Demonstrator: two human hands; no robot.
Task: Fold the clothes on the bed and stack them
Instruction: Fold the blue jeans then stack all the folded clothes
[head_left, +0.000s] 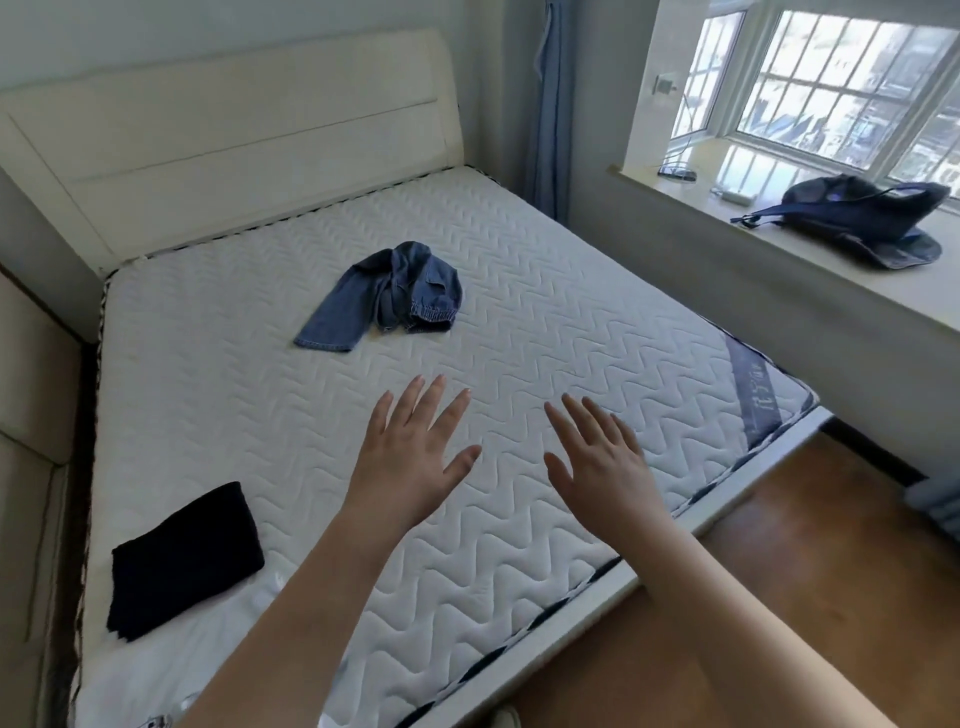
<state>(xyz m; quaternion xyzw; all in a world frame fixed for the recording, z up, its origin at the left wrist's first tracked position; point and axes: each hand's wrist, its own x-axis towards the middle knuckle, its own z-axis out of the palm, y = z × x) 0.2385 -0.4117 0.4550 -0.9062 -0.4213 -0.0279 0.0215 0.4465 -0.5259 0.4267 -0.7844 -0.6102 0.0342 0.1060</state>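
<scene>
Crumpled denim garment (387, 291) far on the mattress (545, 322), folded black cloth (184, 564) near left, left hand (410, 457) and right hand (602, 467) spread flat, empty, above the mattress

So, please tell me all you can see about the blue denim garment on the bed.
The denim garment is mid-blue, with lighter stitched seams and a gathered elastic cuff or hem at its right end. It lies unfolded and crumpled on the white quilted mattress, towards the headboard. One long flat part stretches towards the near left. Nothing but the mattress touches it; both hands are well short of it.

Left hand (410, 457) bare; right hand (602, 467) bare; forearms unsleeved
</scene>
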